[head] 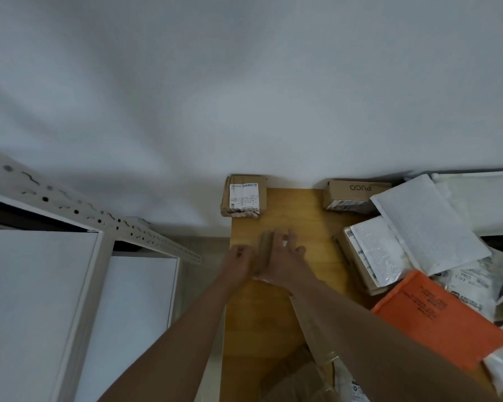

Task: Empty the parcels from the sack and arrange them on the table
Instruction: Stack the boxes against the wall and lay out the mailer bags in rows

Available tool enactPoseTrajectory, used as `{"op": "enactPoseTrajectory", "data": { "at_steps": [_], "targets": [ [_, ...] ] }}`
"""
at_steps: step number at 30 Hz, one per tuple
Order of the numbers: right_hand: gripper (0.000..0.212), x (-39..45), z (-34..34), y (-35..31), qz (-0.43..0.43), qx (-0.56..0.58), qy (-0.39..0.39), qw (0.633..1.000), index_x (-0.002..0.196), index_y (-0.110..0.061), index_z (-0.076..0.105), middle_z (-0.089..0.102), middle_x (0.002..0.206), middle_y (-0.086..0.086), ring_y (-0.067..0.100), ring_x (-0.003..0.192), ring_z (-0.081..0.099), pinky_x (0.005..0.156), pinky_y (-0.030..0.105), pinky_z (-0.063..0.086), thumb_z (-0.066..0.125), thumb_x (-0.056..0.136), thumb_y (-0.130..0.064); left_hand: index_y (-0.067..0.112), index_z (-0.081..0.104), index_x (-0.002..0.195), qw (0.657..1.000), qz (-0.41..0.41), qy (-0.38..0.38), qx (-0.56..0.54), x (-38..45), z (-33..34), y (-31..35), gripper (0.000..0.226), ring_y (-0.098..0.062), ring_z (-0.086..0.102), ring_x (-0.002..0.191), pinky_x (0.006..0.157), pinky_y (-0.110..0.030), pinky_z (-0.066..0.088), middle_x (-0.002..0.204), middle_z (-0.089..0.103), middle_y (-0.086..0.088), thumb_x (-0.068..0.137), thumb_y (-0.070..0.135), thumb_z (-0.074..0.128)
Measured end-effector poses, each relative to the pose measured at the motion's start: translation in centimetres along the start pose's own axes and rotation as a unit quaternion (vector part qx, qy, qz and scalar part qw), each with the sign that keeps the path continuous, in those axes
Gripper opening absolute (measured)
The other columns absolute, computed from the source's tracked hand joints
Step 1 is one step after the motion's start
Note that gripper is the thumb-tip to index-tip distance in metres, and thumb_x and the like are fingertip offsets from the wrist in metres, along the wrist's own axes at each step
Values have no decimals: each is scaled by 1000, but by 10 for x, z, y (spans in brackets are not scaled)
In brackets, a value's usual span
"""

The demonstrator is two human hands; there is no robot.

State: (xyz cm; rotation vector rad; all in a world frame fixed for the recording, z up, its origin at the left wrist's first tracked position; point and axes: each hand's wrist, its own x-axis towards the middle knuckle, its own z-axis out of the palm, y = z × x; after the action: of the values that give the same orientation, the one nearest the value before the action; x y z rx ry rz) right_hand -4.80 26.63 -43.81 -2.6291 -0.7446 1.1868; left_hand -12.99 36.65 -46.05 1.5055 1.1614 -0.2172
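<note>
A small brown cardboard parcel (pixel 264 250), blurred, sits on the wooden table (pixel 276 311) between my two hands. My left hand (pixel 238 264) grips its left side with curled fingers. My right hand (pixel 283 258) lies over its top and right side with the fingers spread and fairly straight. A labelled cardboard parcel (pixel 244 198) lies at the table's far left corner. I cannot make out a sack.
A PUCO box (pixel 356 195), white mailers (pixel 427 224), a bubble mailer on a box (pixel 376 252) and an orange mailer (pixel 436 320) crowd the right side. A long carton (pixel 310 323) lies under my right forearm. White shelving (pixel 41 285) stands at the left.
</note>
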Motion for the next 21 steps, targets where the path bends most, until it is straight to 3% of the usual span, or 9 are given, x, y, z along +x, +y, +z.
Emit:
{"op": "enactPoseTrajectory", "data": {
  "at_steps": [2,5,8,11,14,16,18,21],
  "targets": [
    [121,4,17,-5,-23,-19,-28,999,154,-17,2,-3,159,16,39,140,20,106,46,34,79,69,-57,17,57,121,998,-3,-53,18,-6,2,-6,35,-17,60,102,80,-30,53,116,62,-2,99,43,50],
    [126,5,26,-8,-23,81,-59,995,156,-18,-7,-12,159,9,33,142,25,106,42,42,83,71,-42,14,58,124,999,-14,-38,35,-6,-4,-14,39,-21,65,102,90,-42,56,119,65,-6,96,41,56],
    [103,-2,23,-6,-10,192,-31,981,155,-15,-6,-13,160,8,31,140,32,91,33,50,71,88,-24,16,58,125,999,-15,0,30,-9,-13,-18,32,-23,63,105,93,-42,54,121,64,-8,97,31,56],
    [73,-7,8,-2,24,186,15,982,154,-7,4,14,157,17,30,128,46,87,29,47,50,97,-13,16,52,135,996,-37,64,56,-14,-17,-23,40,-24,57,114,89,-32,49,128,59,-9,99,33,49],
    [44,-8,-4,-1,43,139,8,989,141,-1,34,51,132,18,30,113,56,75,30,44,41,98,-10,15,52,135,995,-39,69,52,-24,-15,-26,40,-23,54,116,91,-33,45,131,57,-9,101,33,44],
    [30,-10,-8,-5,43,125,-31,991,124,-2,48,59,121,15,27,102,59,67,28,43,40,98,-12,17,52,135,999,-25,18,42,-28,-12,-29,41,-21,55,114,98,-37,47,130,58,-6,100,37,47],
    [29,-9,-6,-8,35,141,-70,987,119,-3,54,61,115,13,24,92,57,62,26,43,40,95,-10,19,51,135,999,-14,-25,42,-28,-8,-32,49,-19,58,111,98,-43,50,128,60,-4,94,46,53],
    [29,-13,-3,-12,-12,202,-42,978,117,-7,62,63,104,9,22,89,58,58,27,46,46,93,-4,22,49,137,999,-18,-30,-19,-25,-2,-39,79,-21,61,112,95,-45,53,130,60,-4,72,64,67]
  ]
}}
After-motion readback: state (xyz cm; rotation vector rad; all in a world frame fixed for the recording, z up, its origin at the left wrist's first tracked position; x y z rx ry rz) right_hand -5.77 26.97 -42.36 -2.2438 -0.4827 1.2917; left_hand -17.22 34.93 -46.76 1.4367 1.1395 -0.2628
